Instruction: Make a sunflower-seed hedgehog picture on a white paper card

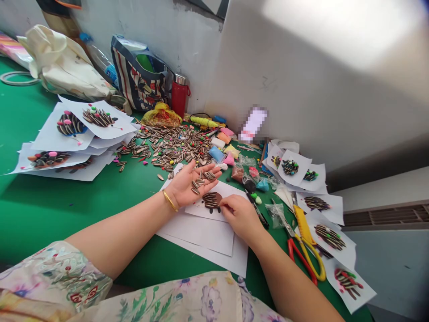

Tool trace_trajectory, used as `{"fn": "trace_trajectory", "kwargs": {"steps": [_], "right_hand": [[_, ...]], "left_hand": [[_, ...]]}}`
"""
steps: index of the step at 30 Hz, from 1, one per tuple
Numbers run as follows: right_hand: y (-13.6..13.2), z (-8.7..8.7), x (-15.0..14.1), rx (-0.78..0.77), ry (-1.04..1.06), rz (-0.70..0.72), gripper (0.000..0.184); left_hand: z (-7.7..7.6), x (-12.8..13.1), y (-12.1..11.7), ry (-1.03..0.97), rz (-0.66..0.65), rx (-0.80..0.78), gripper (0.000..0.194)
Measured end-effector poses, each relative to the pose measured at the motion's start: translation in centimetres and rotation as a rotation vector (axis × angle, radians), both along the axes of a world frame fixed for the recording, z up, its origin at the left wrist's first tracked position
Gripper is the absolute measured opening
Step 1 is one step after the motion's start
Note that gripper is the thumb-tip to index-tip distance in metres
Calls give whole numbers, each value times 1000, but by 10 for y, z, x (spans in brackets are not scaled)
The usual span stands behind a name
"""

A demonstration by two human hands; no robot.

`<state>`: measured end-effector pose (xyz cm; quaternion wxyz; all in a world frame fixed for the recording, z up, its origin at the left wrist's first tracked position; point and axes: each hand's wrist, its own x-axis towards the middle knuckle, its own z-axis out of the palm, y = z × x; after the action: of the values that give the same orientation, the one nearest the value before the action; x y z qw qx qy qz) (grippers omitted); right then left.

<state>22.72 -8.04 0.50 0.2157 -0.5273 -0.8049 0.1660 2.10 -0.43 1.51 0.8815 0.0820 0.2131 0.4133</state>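
My left hand [184,184] is turned palm up, fingers stretched out, holding several striped sunflower seeds [198,182] on the palm and fingers. Just below it lies a white paper with a brown hedgehog shape [212,201], partly covered in rows of seeds, with small black feet. My right hand [243,217] is pinched at the shape's right edge, fingertips together. What it holds, if anything, is too small to make out. More blank white sheets [204,232] lie under that paper. A loose heap of sunflower seeds [181,145] spreads on the green table beyond my left hand.
Finished seed pictures lie in a left stack [100,123] and along the right edge [330,236]. Scissors [303,255], a yellow cutter [303,226], a black marker [258,210] and coloured clay packets [217,154] sit right of centre. Behind stand a red flask [179,98] and a bag [139,76].
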Motion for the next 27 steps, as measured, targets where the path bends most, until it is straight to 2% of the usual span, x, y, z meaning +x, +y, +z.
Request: {"fn": "trace_trajectory", "kwargs": {"steps": [8, 14, 21, 24, 27], "right_hand": [[4, -9, -1, 39, -51, 37, 13], [6, -10, -2, 57, -100, 39, 13], [6, -12, -2, 68, -67, 47, 13], [3, -7, 0, 84, -28, 44, 13], [0, 7, 3, 124, 40, 4, 15]], "left_hand": [[4, 1, -1, 9, 9, -19, 57], [4, 0, -2, 6, 7, -18, 58], [5, 1, -2, 6, 7, -24, 59], [7, 1, -3, 12, 5, -29, 59], [8, 1, -4, 24, 4, -35, 59]]}}
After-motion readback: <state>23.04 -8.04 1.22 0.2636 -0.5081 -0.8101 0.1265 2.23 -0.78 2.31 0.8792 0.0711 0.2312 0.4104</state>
